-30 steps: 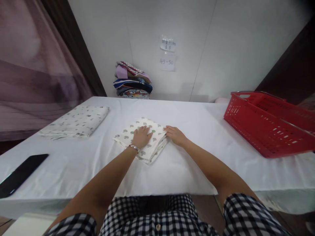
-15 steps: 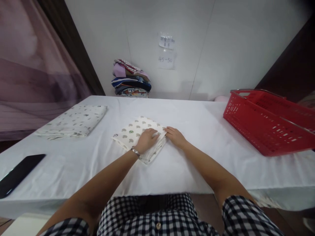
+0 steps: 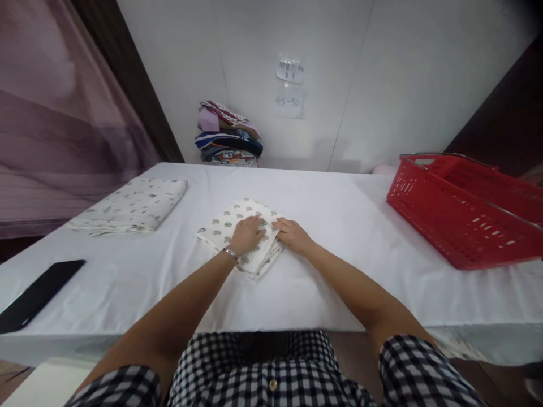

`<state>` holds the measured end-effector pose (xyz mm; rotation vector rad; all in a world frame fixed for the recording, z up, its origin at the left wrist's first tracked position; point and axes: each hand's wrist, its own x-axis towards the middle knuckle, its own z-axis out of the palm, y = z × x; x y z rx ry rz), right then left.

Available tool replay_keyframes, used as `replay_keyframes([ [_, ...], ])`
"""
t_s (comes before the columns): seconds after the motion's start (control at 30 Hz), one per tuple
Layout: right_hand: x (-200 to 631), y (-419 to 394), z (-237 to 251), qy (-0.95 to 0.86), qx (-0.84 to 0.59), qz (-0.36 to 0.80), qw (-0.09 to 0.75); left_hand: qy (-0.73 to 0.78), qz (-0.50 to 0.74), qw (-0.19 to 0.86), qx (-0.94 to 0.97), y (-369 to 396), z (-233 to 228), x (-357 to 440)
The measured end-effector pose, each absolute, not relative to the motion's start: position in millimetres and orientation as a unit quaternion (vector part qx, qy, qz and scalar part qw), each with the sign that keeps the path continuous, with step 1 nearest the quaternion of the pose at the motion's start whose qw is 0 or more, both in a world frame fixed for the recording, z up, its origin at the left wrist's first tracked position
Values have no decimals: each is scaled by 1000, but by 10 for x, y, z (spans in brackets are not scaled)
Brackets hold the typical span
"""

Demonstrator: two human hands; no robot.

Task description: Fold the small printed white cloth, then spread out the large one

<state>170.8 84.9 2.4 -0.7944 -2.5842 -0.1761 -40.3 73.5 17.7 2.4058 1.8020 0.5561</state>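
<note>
White tabletop [image 3: 339, 226] carries a folded patterned cloth [image 3: 224, 226] at frame centre, already a compact rectangle; left hand [image 3: 248, 234] lies flat on it, right hand [image 3: 292, 234] presses its right edge, fingers loose. Another folded cloth [image 3: 131, 206] lies upper left, red basket [image 3: 466, 220] right.

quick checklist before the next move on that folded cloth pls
1. Left hand flat on the folded cloth: ok.
2. Right hand on the cloth's right edge: ok.
3. Cloth edges lined up: not ok, layers splay at the near right corner.
4. Cloth fully on the table, away from the edge: ok.
5. Red basket within reach at the right: cannot tell.
6. Phone and second folded cloth apart from the hands: ok.
</note>
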Motion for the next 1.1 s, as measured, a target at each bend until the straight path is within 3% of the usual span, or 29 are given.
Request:
replay_keyframes([
  [0.3, 1780, 770, -83, -912, -282, -53, 292, 590, 118, 28, 798, 785, 135, -481],
  [0.87, 1528, 675, 49, -927, -276, -61, 245, 638, 38, 45, 768, 820, 193, -543],
  [1.1, 1590, 522, -86, -914, -261, -71, 301, 649, 48, 41, 758, 845, 194, -598],
])
